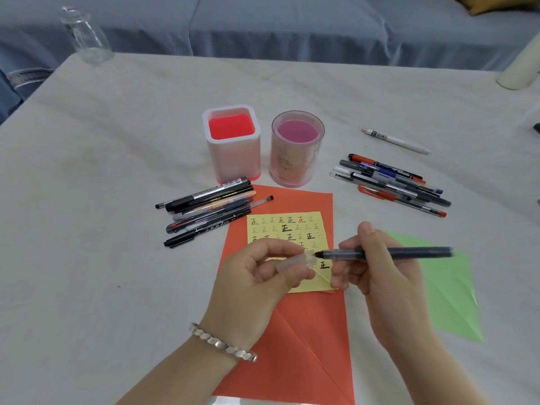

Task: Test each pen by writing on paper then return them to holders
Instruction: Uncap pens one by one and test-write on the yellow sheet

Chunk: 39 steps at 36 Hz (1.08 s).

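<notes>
My right hand [380,276] pinches the pen [380,253], barrel level, running left to right, tip pointing left at the clear cap [298,260] pinched in my left hand [251,282]. Tip and cap mouth almost meet above the note [323,229]; capping, I judge, means sliding along that axis.

Reads as a home living room, not an office. Landmark: white marble-pattern table [102,141]. Right behind its far edge: grey-blue fabric sofa [263,24] with visible seat seams; mustard-yellow cushion [496,2] toward the far-right corner. Table's far-left corner: clear glass jar [84,36]. Far-right edge: white cylindrical object [517,68], can't tell what it is. Table centre: white square plastic pen holder with red-orange inside [233,159] beside pink translucent round pen holder [292,165]. Loose pen heaps left [210,209] and right [391,182] of them, orange paper sheet [292,346] in front.
</notes>
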### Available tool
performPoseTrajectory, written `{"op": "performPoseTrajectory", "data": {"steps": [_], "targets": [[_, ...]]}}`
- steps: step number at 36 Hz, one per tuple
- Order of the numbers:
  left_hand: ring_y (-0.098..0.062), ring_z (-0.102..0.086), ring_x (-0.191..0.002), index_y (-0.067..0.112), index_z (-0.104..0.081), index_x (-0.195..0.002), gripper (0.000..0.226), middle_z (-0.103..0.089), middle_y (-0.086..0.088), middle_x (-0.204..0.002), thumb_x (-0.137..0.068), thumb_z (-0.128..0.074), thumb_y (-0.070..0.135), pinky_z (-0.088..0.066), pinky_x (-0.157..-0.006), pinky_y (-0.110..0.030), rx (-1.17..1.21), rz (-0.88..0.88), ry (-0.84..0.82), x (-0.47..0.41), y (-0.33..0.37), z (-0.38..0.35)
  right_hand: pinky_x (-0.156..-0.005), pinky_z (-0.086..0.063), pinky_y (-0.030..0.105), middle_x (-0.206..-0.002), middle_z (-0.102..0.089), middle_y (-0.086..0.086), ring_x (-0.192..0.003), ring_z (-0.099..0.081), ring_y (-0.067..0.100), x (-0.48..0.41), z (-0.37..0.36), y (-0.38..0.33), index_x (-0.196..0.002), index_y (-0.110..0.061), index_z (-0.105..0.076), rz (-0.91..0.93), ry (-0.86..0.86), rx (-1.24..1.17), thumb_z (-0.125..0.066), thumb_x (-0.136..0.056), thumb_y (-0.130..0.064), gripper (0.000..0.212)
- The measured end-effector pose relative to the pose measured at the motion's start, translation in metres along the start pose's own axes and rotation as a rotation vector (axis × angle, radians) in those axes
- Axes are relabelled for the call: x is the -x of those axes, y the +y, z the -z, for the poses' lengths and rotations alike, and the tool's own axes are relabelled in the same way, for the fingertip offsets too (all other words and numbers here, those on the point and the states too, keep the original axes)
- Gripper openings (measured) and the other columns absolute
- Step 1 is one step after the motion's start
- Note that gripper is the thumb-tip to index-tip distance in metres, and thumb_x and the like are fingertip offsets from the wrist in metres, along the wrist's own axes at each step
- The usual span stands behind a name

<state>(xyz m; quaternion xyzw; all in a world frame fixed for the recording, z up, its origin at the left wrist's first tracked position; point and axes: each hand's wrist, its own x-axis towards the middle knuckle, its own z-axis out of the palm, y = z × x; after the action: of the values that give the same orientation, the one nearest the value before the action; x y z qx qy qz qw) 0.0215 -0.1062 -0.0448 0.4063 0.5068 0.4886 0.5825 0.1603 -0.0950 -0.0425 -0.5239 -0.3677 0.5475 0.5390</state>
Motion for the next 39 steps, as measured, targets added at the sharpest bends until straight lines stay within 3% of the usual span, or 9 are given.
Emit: {"op": "performPoseTrajectory", "data": {"steps": [4, 8, 13, 20, 23, 29, 33, 36, 39], "targets": [[-0.014, -0.069, -0.067, 0.022, -0.065, -0.081, 0.025, -0.072, 0.002, -0.069, -0.063, -0.081, 0.014, -0.053, -0.062, -0.021, -0.161, -0.056, -0.062, -0.001, -0.004, 0.001, -0.036, -0.037, 0.020, -0.039, -0.052, 0.006, -0.031, -0.044, 0.015, 0.000, -0.003, 0.002, -0.060, -0.005, -0.056, 0.010, 0.002, 0.080, -0.050, -0.073, -0.035, 0.034], [0.001, -0.061, -0.054, 0.036, -0.062, -0.087, 0.011, -0.067, 0.013, -0.063, -0.083, -0.064, 0.026, -0.043, -0.059, -0.009, -0.530, -0.257, -0.142, -0.003, -0.008, 0.005, -0.036, -0.031, 0.017, -0.034, -0.044, 0.003, -0.028, -0.035, 0.011, -0.001, -0.002, 0.008, -0.056, -0.010, -0.055, 0.042, 0.041, 0.113, -0.051, -0.082, -0.027, 0.031], [0.000, -0.046, -0.056, 0.025, -0.064, -0.083, 0.020, -0.052, 0.013, -0.063, -0.082, -0.048, 0.037, -0.034, -0.054, -0.011, -0.717, -0.310, -0.235, -0.010, -0.011, 0.002, -0.034, -0.026, 0.017, -0.030, -0.039, 0.002, -0.026, -0.028, 0.010, -0.007, 0.001, 0.007, -0.053, -0.008, -0.051, 0.063, 0.009, 0.151, -0.046, -0.093, -0.007, 0.040], [-0.002, -0.020, -0.031, 0.007, -0.054, -0.060, 0.024, -0.026, 0.009, -0.039, -0.075, -0.050, 0.025, -0.018, -0.036, -0.008, 0.044, 0.273, -0.468, -0.029, 0.015, -0.013, -0.031, -0.023, 0.011, -0.027, -0.038, -0.002, -0.019, -0.029, 0.010, -0.019, 0.002, -0.011, -0.046, -0.017, -0.052, 0.175, -0.010, 0.146, -0.048, -0.079, -0.023, 0.034], [-0.002, -0.020, -0.030, 0.006, -0.055, -0.060, 0.026, -0.026, 0.008, -0.038, -0.079, -0.053, 0.023, -0.019, -0.035, -0.008, 0.037, 0.314, -0.504, -0.038, 0.021, -0.017, -0.030, -0.026, 0.012, -0.028, -0.041, 0.002, -0.020, -0.032, 0.011, -0.022, 0.002, -0.014, -0.047, -0.016, -0.051, 0.175, -0.007, 0.107, -0.049, -0.078, -0.022, 0.032], [-0.007, -0.049, -0.069, 0.025, -0.060, -0.089, 0.021, -0.050, 0.009, -0.068, -0.096, -0.041, 0.032, -0.040, -0.066, -0.026, -1.029, -0.290, -0.328, -0.035, -0.002, -0.010, -0.034, -0.029, 0.019, -0.031, -0.042, 0.001, -0.025, -0.033, 0.010, -0.027, 0.005, 0.024, -0.060, -0.002, -0.050, -0.015, -0.011, 0.154, -0.043, -0.095, -0.008, 0.036], [-0.002, -0.050, -0.070, 0.026, -0.054, -0.102, 0.017, -0.051, 0.014, -0.079, -0.096, -0.040, 0.034, -0.040, -0.061, -0.017, -1.028, -0.216, -0.126, -0.037, -0.030, 0.007, -0.042, -0.040, 0.018, -0.044, -0.055, 0.000, -0.034, -0.045, 0.006, -0.048, 0.014, 0.038, -0.073, 0.000, -0.061, -0.111, -0.278, 0.472, -0.054, -0.091, -0.015, 0.025], [-0.002, -0.046, -0.055, 0.027, -0.054, -0.097, 0.015, -0.056, 0.012, -0.075, -0.095, -0.041, 0.034, -0.032, -0.047, -0.016, -1.024, -0.177, 0.046, -0.039, -0.039, 0.029, -0.059, -0.041, 0.020, -0.067, -0.061, -0.002, -0.057, -0.053, 0.006, -0.087, 0.034, 0.033, -0.087, -0.013, -0.068, 0.100, -0.117, 0.818, -0.064, -0.085, -0.019, 0.008], [-0.002, -0.052, -0.062, 0.027, -0.054, -0.094, 0.012, -0.059, 0.010, -0.077, -0.095, -0.043, 0.032, -0.032, -0.048, -0.016, -1.029, -0.194, 0.149, -0.038, -0.041, 0.045, -0.073, -0.039, 0.029, -0.100, -0.057, 0.010, -0.085, -0.055, 0.024, -0.128, 0.052, 0.019, -0.111, -0.009, -0.065, 0.324, 0.083, 1.200, -0.058, -0.088, -0.015, 0.024]]}}
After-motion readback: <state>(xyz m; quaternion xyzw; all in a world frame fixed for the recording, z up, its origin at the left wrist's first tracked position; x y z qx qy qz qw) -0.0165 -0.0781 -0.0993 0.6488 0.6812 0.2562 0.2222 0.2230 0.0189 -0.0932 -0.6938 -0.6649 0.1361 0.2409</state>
